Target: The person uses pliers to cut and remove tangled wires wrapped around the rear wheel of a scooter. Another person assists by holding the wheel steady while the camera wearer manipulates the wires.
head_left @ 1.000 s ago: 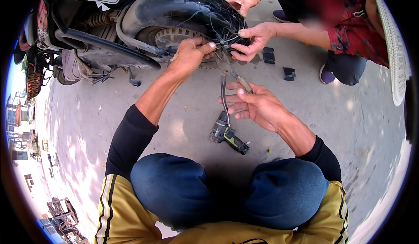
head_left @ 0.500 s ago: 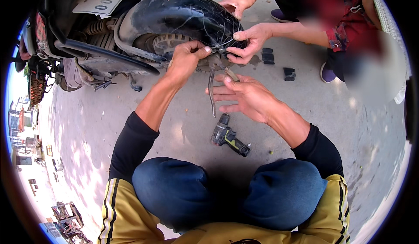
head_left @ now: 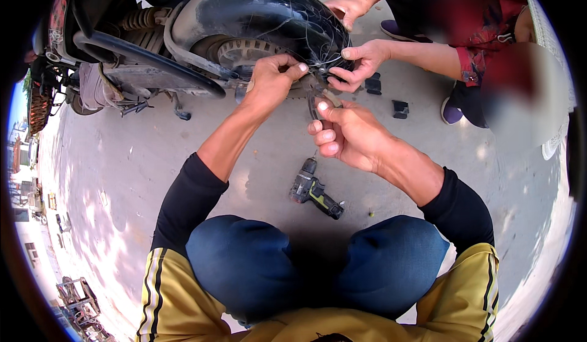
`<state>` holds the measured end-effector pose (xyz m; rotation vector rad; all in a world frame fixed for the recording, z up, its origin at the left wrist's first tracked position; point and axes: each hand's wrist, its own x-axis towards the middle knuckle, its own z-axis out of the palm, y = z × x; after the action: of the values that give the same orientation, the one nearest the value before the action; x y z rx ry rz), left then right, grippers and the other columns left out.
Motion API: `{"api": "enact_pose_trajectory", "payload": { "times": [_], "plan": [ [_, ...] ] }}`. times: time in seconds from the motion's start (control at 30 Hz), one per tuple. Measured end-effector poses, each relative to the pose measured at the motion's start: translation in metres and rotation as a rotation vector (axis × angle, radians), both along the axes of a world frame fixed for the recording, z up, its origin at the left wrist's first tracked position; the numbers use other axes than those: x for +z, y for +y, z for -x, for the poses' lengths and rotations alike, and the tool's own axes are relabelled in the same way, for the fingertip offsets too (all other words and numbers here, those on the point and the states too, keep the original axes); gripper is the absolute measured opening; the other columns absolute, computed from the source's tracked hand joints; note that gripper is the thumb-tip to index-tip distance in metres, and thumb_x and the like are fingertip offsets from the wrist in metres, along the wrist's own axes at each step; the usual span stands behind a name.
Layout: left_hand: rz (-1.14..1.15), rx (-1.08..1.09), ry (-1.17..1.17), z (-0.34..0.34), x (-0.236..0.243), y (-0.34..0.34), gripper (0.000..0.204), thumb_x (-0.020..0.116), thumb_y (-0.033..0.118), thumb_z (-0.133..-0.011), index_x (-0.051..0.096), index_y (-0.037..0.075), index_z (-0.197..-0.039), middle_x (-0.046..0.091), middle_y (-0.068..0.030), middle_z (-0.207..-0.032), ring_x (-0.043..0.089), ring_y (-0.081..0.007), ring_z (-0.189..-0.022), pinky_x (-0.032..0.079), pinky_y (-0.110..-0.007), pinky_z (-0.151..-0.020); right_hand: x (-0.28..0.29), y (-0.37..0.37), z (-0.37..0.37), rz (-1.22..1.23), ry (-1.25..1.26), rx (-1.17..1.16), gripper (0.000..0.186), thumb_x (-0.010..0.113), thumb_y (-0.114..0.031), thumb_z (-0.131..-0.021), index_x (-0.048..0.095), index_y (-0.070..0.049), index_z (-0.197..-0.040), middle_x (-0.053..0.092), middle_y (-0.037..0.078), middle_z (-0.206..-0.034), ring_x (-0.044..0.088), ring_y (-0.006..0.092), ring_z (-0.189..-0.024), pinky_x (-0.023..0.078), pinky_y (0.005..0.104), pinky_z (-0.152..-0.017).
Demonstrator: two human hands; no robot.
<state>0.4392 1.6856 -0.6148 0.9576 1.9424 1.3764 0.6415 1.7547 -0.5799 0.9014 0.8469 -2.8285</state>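
My right hand [head_left: 354,134] is closed round the curved, worn handles of a pair of pliers [head_left: 312,106]. Its head points up at a gathering of thin wire [head_left: 319,58] by the lower edge of a glossy black mudguard [head_left: 244,12]. Beside that gathering, my left hand [head_left: 273,80] is closed, thumb and forefinger pinched; what lies between them is hidden. Another person's two hands rest on the mudguard's right end, one hand [head_left: 367,61] near the wire and the other hand [head_left: 350,9] higher up. The exact contact of the jaws is too small to tell.
A cordless drill [head_left: 315,189] lies on the concrete before my knees. Two dark flat pieces, one a black block [head_left: 400,109], sit right of the wheel. The motorcycle's black tube bar [head_left: 153,67] juts out at left. The other person's shoe [head_left: 451,111] stands at right.
My right hand's fingers, outstretched before, have closed round the pliers' handles, drawing the hanging handle in. My left hand stays at the wire. The whole view has shifted slightly.
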Motion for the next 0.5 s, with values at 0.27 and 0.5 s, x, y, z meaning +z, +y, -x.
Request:
{"api": "enact_pose_trajectory", "payload": {
  "times": [0.27, 0.5],
  "plan": [
    [-0.165, 0.019, 0.245, 0.005, -0.02, -0.019, 0.026, 0.069, 0.015, -0.097, 0.069, -0.005, -0.114, 0.075, -0.0201, -0.098, 0.072, -0.0324, -0.089, 0.054, -0.043, -0.084, 0.039, -0.006, 0.025, -0.181, -0.321, 0.033, 0.006, 0.05, -0.009, -0.109, 0.047, -0.009, -0.103, 0.05, 0.006, -0.089, 0.035, 0.0084, -0.063, 0.03, 0.0254, -0.052],
    [-0.247, -0.071, 0.379, 0.004, -0.038, -0.025, 0.014, 0.064, 0.005, -0.098, 0.057, -0.004, -0.106, 0.07, -0.0263, -0.101, 0.068, -0.0472, -0.093, 0.052, -0.052, -0.079, 0.072, -0.016, 0.043, -0.308, -0.577, 0.057, 0.006, 0.052, -0.011, -0.11, 0.049, -0.01, -0.105, 0.048, 0.003, -0.086, 0.032, 0.0046, -0.06, 0.025, 0.0213, -0.047]
  ]
}}
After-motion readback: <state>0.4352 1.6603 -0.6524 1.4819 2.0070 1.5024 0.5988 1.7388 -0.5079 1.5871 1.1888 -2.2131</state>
